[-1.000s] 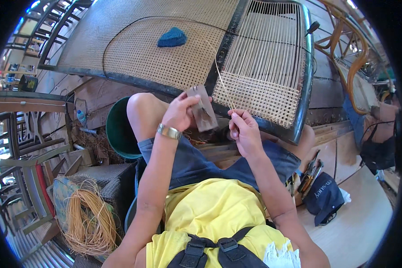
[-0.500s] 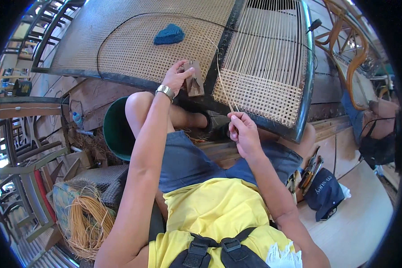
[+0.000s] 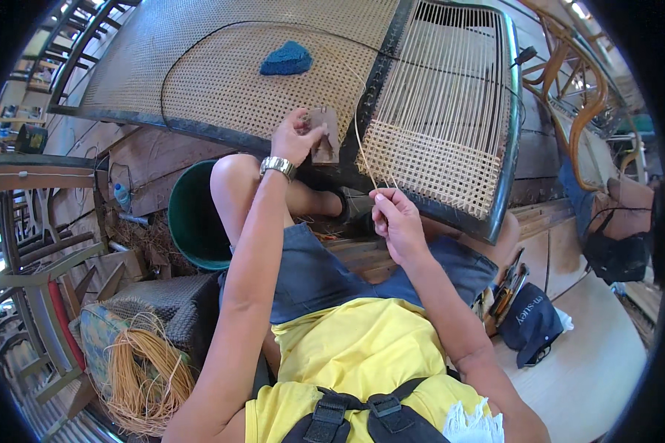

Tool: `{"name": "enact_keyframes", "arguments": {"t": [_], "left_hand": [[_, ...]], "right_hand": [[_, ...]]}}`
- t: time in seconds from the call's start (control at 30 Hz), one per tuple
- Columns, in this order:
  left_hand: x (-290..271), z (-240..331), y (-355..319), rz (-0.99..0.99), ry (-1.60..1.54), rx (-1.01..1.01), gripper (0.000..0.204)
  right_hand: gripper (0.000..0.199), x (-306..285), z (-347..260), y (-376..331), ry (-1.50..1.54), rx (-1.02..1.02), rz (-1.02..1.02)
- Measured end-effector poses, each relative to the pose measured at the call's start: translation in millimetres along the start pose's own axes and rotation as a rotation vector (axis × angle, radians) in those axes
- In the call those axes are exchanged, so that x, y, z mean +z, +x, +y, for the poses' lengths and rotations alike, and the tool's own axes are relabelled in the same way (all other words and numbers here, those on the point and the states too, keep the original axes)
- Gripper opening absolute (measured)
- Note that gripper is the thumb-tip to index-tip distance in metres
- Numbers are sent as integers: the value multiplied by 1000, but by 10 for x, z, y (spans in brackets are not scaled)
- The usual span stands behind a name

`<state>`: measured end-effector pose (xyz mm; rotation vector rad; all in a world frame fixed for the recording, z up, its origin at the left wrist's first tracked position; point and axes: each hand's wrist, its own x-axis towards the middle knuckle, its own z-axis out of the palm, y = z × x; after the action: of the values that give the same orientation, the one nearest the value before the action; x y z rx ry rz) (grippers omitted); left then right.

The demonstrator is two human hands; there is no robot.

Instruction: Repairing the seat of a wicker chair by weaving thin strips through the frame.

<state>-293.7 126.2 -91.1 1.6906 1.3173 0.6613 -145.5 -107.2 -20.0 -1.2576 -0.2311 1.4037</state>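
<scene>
Head view: we sit with a black-framed chair panel of partly woven cane [image 3: 451, 111] resting across our knees. Our left hand [image 3: 297, 139] is closed around a small brown block-shaped tool [image 3: 324, 134], pressing it against the dark frame rail just beside the open warp strands. Our right hand [image 3: 395, 218] pinches a thin pale cane strand [image 3: 362, 151] between thumb and fingers; the strand rises from there in a curve toward the woven section. A blue sponge [image 3: 286, 59] lies on the finished cane mesh further up, well apart from both hands. A green plastic bucket [image 3: 192, 221] stands by our left knee, and a loose bundle of yellow cane [image 3: 144, 369] lies lower left.

We judge the main risk to be the strand kinking or snapping if the right hand pulls it sharply across the rail. The tool could also slip off the rail and dent the weave.
</scene>
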Motion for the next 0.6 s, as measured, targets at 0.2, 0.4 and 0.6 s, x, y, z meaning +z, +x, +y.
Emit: {"name": "enact_keyframes", "arguments": {"t": [0.2,0.4,0.6], "left_hand": [[88,-68,-89,-72,-40,-95,63],[106,-302,181,107,-46,-169,57],[32,79,43,6,127,-123,52]], "right_hand": [[10,37,13,19,-24,-7,-9],[10,41,15,-59,-20,4,-9],[10,-85,10,-83,0,-3,19]]}}
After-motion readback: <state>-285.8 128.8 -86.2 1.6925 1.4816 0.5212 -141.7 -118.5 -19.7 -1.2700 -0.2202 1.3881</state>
